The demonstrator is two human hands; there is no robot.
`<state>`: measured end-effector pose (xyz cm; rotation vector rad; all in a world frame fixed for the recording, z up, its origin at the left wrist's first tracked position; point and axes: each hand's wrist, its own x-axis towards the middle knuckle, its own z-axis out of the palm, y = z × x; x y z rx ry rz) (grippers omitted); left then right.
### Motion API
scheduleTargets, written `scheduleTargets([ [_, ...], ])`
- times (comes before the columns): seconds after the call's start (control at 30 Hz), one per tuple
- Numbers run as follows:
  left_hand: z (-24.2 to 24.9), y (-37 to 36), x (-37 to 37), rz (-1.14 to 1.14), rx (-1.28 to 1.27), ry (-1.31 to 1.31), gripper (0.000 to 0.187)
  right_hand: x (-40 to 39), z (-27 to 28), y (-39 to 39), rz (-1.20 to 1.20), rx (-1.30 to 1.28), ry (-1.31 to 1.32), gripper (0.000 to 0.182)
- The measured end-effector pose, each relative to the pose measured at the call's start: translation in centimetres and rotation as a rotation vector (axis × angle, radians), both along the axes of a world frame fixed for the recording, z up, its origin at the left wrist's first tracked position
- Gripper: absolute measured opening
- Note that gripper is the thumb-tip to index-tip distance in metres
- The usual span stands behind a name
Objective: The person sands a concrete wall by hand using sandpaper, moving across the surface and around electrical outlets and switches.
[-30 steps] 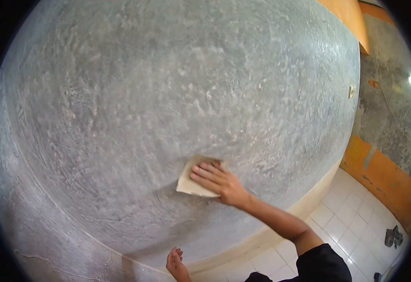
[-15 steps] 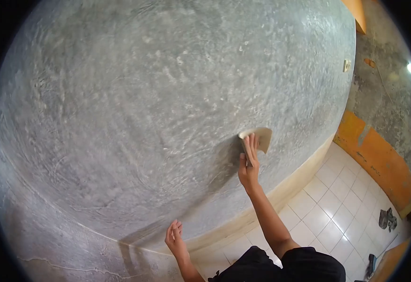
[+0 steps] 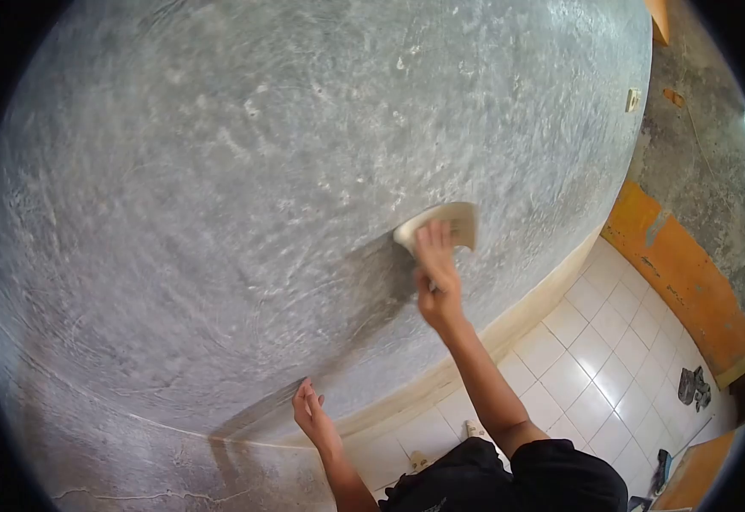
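Note:
A bent, beige sheet of sandpaper (image 3: 464,224) lies against the rough grey plaster wall (image 3: 219,196). My right hand (image 3: 439,277) presses it there, fingers flat over the sheet and thumb tucked at its lower edge, so part of the sheet is hidden. The sheet's right side curls away from the wall. Lower and to the left, my left hand (image 3: 314,418) holds nothing; its fingers are loosely bent and apart, with the tips close to the wall. A shadow of the right arm falls across the plaster between the hands.
White floor tiles (image 3: 564,354) run along the wall's foot at the lower right. A wall socket (image 3: 632,100) sits near the right corner. Beyond is a wall with an orange band (image 3: 675,273). Dark items (image 3: 694,388) lie on the floor at right.
My right hand has slid the sandpaper up and left along the wall, and its fingers now lie flatter over it. My left hand has shifted slightly up and left.

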<state>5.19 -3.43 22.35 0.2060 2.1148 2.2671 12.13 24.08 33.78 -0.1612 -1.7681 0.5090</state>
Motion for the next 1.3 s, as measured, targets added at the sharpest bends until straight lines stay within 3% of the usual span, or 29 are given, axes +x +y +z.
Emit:
scheduleTargets([
  [0.13, 0.7, 2.7, 0.6, -0.036, 0.000, 0.019, 0.045, 0.0, -2.7, -1.2, 0.386, 0.241, -0.362, 0.086],
  [0.23, 0.6, 4.0, 1.2, -0.039, -0.043, 0.082, 0.040, 1.0, -12.6, 1.1, 0.059, 0.086, -0.339, 0.078],
  [0.3, 0.1, 4.4, 1.0, -0.036, -0.061, 0.114, 0.039, 1.7, -13.6, 4.0, -0.056, -0.051, -0.151, 0.069],
  [0.37, -1.1, 4.3, 0.8, -0.038, -0.069, 0.102, 0.045, 2.1, -11.0, 5.9, -0.083, -0.155, -0.026, 0.056],
  [0.43, -0.9, 4.4, 0.6, -0.030, -0.122, 0.112, 0.046, 1.9, -5.9, 7.0, -0.113, -0.100, 0.037, 0.061],
  [0.53, 0.3, 5.5, 1.0, 0.020, -0.125, 0.089, 0.048, 1.9, -2.0, 6.0, 0.010, 0.054, -0.093, 0.086],
  [0.6, 0.5, 6.0, 1.3, 0.044, -0.109, 0.070, 0.050, 2.4, -2.1, 4.5, 0.192, 0.160, -0.271, 0.092],
  [0.63, 0.1, 6.1, 1.2, 0.045, -0.105, 0.070, 0.050, 2.6, -3.1, 3.6, 0.313, 0.190, -0.346, 0.093],
  [0.73, 0.3, 6.3, 1.4, 0.043, -0.063, 0.058, 0.051, 3.6, -11.2, 4.4, 0.268, 0.160, -0.365, 0.088],
  [0.8, 0.7, 6.2, 1.4, 0.044, -0.034, 0.057, 0.052, 4.2, -16.0, 6.8, 0.053, 0.025, -0.258, 0.078],
  [0.83, 1.0, 6.2, 1.4, 0.042, -0.026, 0.059, 0.052, 4.5, -14.8, 7.9, -0.016, -0.019, -0.207, 0.067],
  [0.97, 1.2, 6.3, 1.9, 0.049, -0.026, 0.057, 0.053, 2.7, -5.6, 8.6, -0.152, -0.023, 0.005, 0.068],
  [1.03, 0.6, 6.1, 1.4, 0.056, -0.002, 0.032, 0.054, 2.4, -1.8, 6.6, 0.006, 0.074, -0.098, 0.077],
  [1.1, 0.3, 6.3, 1.1, 0.066, 0.031, 0.016, 0.055, 2.3, -0.1, 4.1, 0.357, 0.227, -0.258, 0.083],
  [1.2, 0.1, 6.2, 1.0, 0.074, 0.083, 0.000, 0.055, 1.4, -6.4, 2.0, 0.552, 0.233, -0.400, 0.087],
  [1.27, -0.2, 6.0, 0.6, 0.064, 0.133, 0.002, 0.055, 2.4, -13.5, 2.6, 0.359, 0.125, -0.482, 0.085],
  [1.3, -0.3, 5.9, 0.3, 0.070, 0.146, -0.011, 0.054, 2.9, -16.7, 3.3, 0.228, 0.080, -0.388, 0.081],
])
